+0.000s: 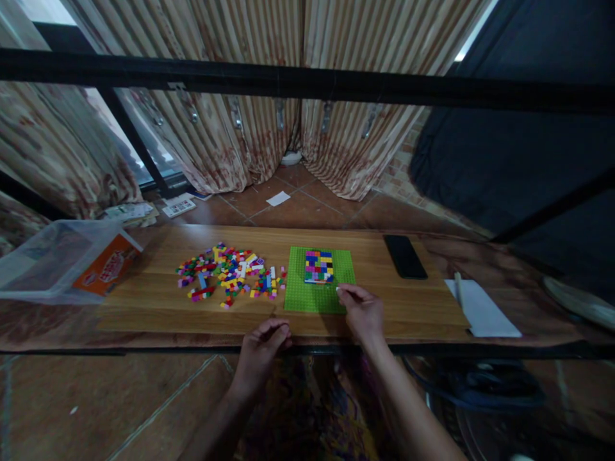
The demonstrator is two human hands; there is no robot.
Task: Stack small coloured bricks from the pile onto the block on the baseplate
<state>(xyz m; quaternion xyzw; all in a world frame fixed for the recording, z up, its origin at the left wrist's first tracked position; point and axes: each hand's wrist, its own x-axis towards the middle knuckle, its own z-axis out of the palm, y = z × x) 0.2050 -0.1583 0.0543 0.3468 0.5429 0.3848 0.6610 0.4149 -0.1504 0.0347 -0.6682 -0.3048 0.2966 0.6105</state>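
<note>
I see the right hand (pixel 364 312) over the near right part of the green baseplate (pixel 298 298), thumb and forefinger pinched on a small white piece (pixel 338 290); a fingertip hold like that probably suits something so tiny and leaves most of it uncovered. I cannot tell whether the piece touches the studs. The left hand (pixel 264 340) is at the near edge of the wooden table (pixel 154 320), fingers curled in to the thumb, and from here I cannot tell whether anything sits inside them. The multicoloured block of bricks (pixel 319 264) stands on the baseplate, toward its far side, which I judge leaves bare green nearer the hands. Loose bricks (pixel 233 275) spread just left of the baseplate, likely so they stay within reach. I take the clear bin (pixel 38 262) at the far left and the black phone (pixel 405 256) on the right as set aside, out of the hands' way.
</note>
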